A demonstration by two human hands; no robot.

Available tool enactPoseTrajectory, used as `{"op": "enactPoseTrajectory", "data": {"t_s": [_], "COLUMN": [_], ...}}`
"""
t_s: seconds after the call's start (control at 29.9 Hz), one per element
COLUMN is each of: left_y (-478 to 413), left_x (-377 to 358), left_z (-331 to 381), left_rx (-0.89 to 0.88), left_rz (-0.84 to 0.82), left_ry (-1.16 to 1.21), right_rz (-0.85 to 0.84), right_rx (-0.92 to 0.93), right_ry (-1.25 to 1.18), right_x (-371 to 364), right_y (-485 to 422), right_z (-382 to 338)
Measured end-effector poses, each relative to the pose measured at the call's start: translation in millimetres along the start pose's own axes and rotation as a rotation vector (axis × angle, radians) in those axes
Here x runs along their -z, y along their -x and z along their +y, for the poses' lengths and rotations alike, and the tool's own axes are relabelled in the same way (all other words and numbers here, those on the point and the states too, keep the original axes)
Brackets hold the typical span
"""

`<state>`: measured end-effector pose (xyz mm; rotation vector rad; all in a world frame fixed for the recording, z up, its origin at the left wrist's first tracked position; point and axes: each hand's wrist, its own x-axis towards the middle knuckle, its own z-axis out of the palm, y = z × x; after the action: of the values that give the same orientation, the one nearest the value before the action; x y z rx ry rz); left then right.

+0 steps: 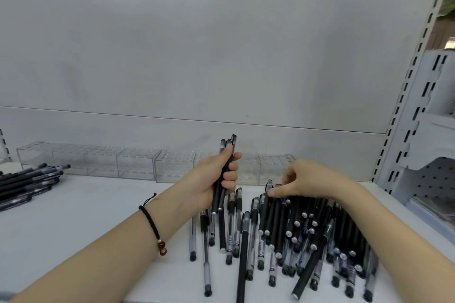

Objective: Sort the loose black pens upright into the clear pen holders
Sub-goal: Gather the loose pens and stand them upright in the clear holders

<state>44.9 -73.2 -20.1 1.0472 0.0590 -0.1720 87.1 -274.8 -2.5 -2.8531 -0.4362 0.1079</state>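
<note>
A big heap of loose black pens (302,236) lies on the white shelf in front of me, right of centre. My left hand (216,179) grips a small bundle of black pens (225,167), held nearly upright above the shelf. My right hand (307,181) rests on the far end of the heap, its thumb and fingers pinching the tops of pens there. A row of clear pen holders (103,162) stands along the back wall, and no pens stand in them. Part of the row is hidden behind my hands.
A second pile of black pens (27,183) lies at the left edge of the shelf. A slotted white upright (403,96) and grey shelf parts (433,110) stand at the right. The white back panel (197,44) closes the rear.
</note>
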Motion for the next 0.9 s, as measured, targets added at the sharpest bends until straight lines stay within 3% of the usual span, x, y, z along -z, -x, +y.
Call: {"op": "enactPoseTrajectory", "data": {"t_s": [0.13, 0.3, 0.4, 0.74, 0.84, 0.9], "left_y": [-0.7, 3.7, 8.3, 10.2, 6.3, 4.9], "left_x": [0.4, -4.1, -6.3, -10.7, -8.0, -6.0], "left_z": [-4.2, -7.6, -7.6, -11.7, -10.7, -9.9], "left_rx": [0.004, 0.036, 0.055, 0.122, 0.1, 0.068], "left_rz": [-0.035, -0.051, -0.131, -0.218, -0.163, -0.143], "left_ry": [0.009, -0.045, -0.078, -0.092, -0.053, -0.041], "right_rz": [0.028, 0.091, 0.132, 0.189, 0.344, 0.357], "right_rx": [0.052, 0.185, 0.279, 0.184, 0.069, -0.028], "right_ry": [-0.17, -0.954, -1.1, -0.824, -0.277, -0.029], "right_x": [4.0, 15.8, 17.8, -3.6, -8.5, -10.4], "right_y": [2.9, 8.4, 13.8, 0.8, -7.4, -7.5], "right_z": [-1.9, -7.9, -16.0, -17.9, -5.7, -3.2]}}
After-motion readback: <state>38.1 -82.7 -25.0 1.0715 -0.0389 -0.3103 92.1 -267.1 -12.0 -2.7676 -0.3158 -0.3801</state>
